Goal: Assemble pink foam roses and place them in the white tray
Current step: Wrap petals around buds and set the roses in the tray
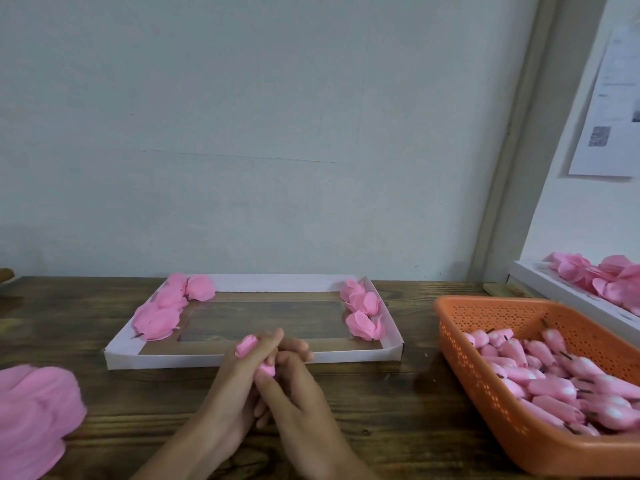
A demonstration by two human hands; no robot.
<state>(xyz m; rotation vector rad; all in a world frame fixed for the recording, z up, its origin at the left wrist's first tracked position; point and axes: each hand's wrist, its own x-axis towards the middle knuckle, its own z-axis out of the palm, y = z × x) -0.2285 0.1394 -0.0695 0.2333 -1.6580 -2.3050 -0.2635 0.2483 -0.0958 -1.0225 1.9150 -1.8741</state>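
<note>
Bud (pixel 246 345) between left hand (pixel 235 386) and right hand (pixel 301 403) seemingly points toward tray (pixel 156 361).

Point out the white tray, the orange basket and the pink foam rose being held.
white tray (pixel 156 361): head view, on its near front wall.
orange basket (pixel 502 313): head view, on its perforated far wall.
pink foam rose (pixel 246 344): head view, on the upper end showing above the fingers.

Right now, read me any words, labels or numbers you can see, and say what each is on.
Sheet on the right wall: printed lines and two grey pictures, all too blurred to read.
Tray, basket, rose: no writing shows.
Nothing legible anywhere.
</note>
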